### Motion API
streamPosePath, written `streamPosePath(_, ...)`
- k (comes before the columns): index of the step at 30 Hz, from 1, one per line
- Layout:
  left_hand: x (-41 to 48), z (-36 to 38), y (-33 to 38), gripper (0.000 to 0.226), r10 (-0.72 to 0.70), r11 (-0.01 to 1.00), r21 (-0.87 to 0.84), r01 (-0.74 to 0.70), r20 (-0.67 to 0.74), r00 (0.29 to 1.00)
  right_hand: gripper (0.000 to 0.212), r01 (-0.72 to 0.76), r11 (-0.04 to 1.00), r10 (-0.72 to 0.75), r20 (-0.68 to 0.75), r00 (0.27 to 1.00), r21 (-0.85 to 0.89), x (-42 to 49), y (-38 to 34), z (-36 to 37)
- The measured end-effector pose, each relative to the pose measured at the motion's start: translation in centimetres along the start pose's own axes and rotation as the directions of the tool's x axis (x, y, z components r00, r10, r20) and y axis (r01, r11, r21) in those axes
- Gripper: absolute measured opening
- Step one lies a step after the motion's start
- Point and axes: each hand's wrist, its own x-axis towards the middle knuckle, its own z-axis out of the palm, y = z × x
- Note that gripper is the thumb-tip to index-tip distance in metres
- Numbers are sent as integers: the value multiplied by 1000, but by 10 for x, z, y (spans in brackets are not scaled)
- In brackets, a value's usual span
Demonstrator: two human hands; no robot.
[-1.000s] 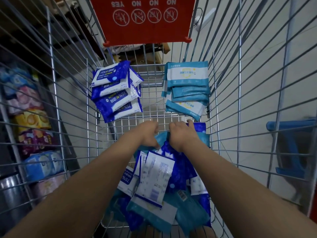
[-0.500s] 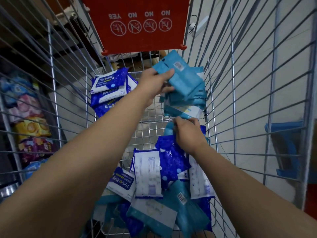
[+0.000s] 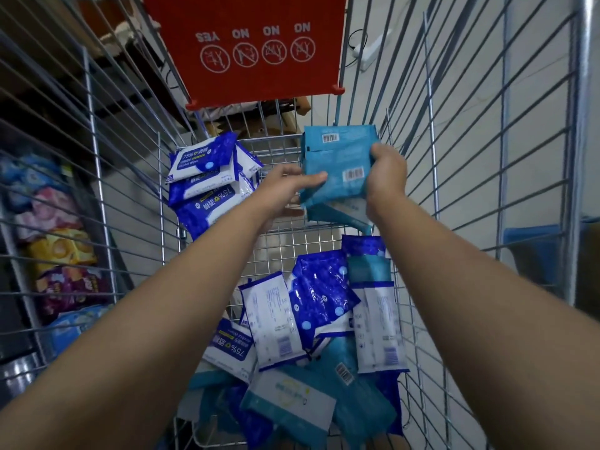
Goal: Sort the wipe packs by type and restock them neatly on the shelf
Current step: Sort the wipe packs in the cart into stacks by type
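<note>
1. Teal soft-plastic wipe pack [image 3: 337,167], barcode side up, at about 1 o'clock in the view, in the far right corner of the wire shopping cart [image 3: 579,141]. Held over a stack of like teal packs [image 3: 334,214]; touching that stack or not, impossible to tell. Another teal pack with its own barcode pressed right behind it.
2. Right hand [image 3: 386,177] at the pack's 3 o'clock edge, fingers [image 3: 378,154] curled round that edge and gripping it.
3. Left hand [image 3: 282,190] at the pack's 9 o'clock edge, fingers [image 3: 308,180] straight, tips touching the teal film. Thumb lower down, its hold unclear.
4. At 9 o'clock from the held pack, in the far left corner of the cart: leaning stack of dark-blue-and-white wipe packs [image 3: 207,177] marked "75%". Well apart from the teal stack, bare wire floor between.
5. At 6 o'clock, at the near end of the cart between the two forearms: loose heap of mixed wipe packs [image 3: 308,319], dark blue, white and teal, overlapping at all angles.
6. At 12 o'clock, above both stacks: red plastic flap [image 3: 259,50] with white upside-down "YES" and "NO" circle signs.
7. Outside the wires at 9 o'clock: shelf of colourful snack packets [image 3: 55,248]. At 3 o'clock: blue plastic object [image 3: 532,248], half hidden. At 1 o'clock, on the pale floor: white power strip [image 3: 373,50].
</note>
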Motion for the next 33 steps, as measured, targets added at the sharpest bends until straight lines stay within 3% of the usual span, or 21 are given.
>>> streamPosePath(3,5,5,15,34,62,978,-199,-62,-3,998,37,-22,998,22,9,1000,60,19,-11,4)
streamPosePath(5,13,9,29,27,108,912,-392,-125,-65,992,51,-44,996,44,4,999,82,22,-8,5)
streamPosePath(7,21,12,38,22,121,867,-472,-162,-115,986,57,-46,999,46,-11,999,12,18,3,1)
streamPosePath(11,22,21,32,15,119,971,-195,-141,-117,986,43,98,982,-95,26,995,-162,-2,39,-20)
streamPosePath(14,15,22,17,14,170,985,20,-169,-94,981,47,139,990,-136,95,986,-33,-16,56,-26)
streamPosePath(17,14,18,12,22,191,981,-33,-191,6,981,55,191,981,-193,61,979,36,-16,45,-10)
streamPosePath(20,13,17,21,47,245,969,8,-246,77,967,57,245,963,-235,93,968,-115,-6,31,7)
streamPosePath(22,10,16,22,41,295,946,127,-298,44,955,55,323,852,-301,119,946,-411,-9,31,8)
streamPosePath(24,4,8,12,29,338,860,403,-314,12,941,48,385,668,-368,168,915,-636,-21,42,0)
streamPosePath(25,0,1,3,26,309,809,513,-288,47,950,42,399,598,-335,235,912,-696,-28,51,-6)
streamPosePath(27,-13,-11,-18,29,79,739,644,-196,206,975,36,387,452,-65,403,913,-804,-44,71,-17)
streamPosePath(28,-21,-16,-28,37,-92,676,723,-143,275,957,42,414,305,104,462,881,-858,-51,81,-20)
streamPosePath(30,-36,-26,-49,55,-382,505,862,-54,279,881,68,548,-12,288,522,803,-836,-64,92,-23)
streamPosePath(31,-42,-30,-60,61,-435,457,889,-42,264,861,83,595,-107,320,539,779,-796,-69,93,-21)
streamPosePath(33,-48,-37,-77,65,-397,487,873,-31,253,882,102,617,-171,386,524,759,-768,-75,92,-15)
